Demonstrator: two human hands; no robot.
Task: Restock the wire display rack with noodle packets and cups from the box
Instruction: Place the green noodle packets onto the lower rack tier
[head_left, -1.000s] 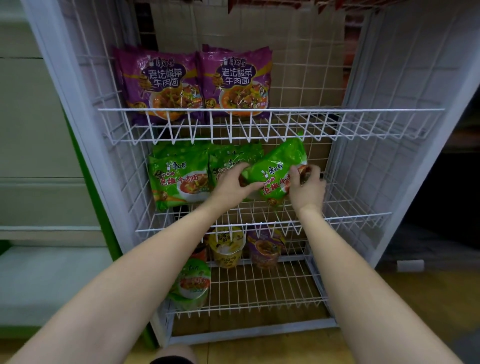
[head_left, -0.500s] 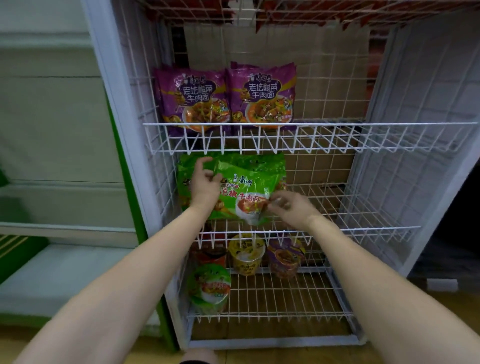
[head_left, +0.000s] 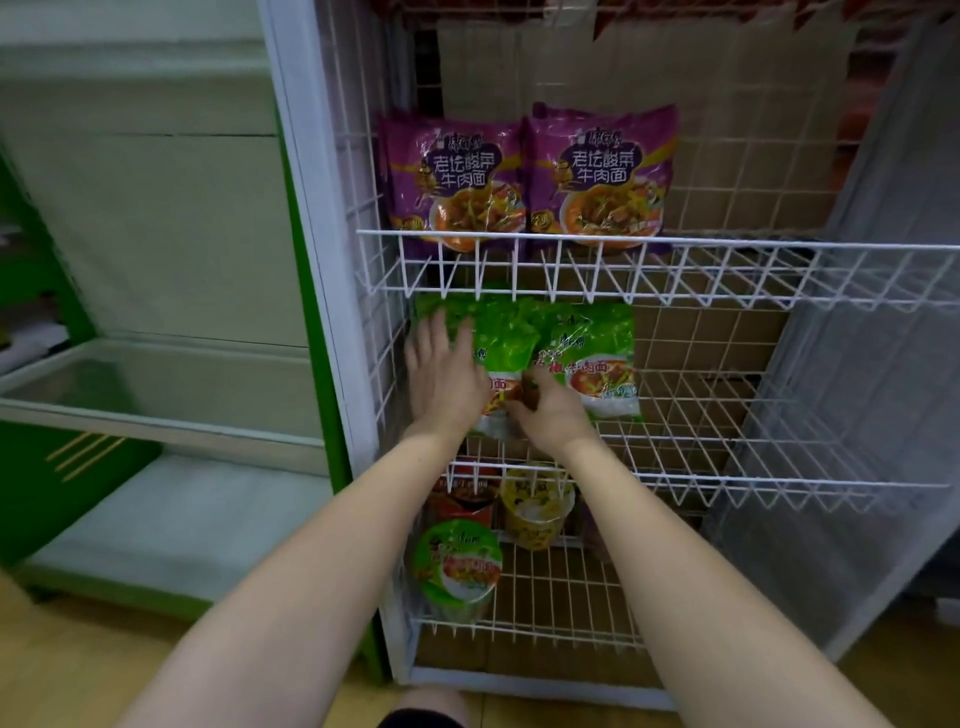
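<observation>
Head view, as I read it from my station: a white wire display rack with thin welded grid shelves and solid white side posts; the top of the rack is cut off by the frame edge. On the upper shelf in view stand two glossy purple noodle packets, upright, side by side and touching, their lower edges behind the shelf's front rail. On the middle shelf stand green noodle packets of crinkled foil, at the left end; I cannot tell how many lie behind the front ones. The left hand lies flat against the leftmost green packet, fingers straight and spread, pressing rather than gripping. The right hand has its fingers curled at the lower edge where two green packets meet; I judge it is pinching a packet, though motion blur softens the fingertips. On the bottom shelf: a round green noodle cup at the front left, a yellow cup behind it, a red cup largely hidden by the left forearm; something purple beside the right forearm is too obscured to identify. To the left stands a green-and-white cabinet, blurred; the box is nowhere in my view.
</observation>
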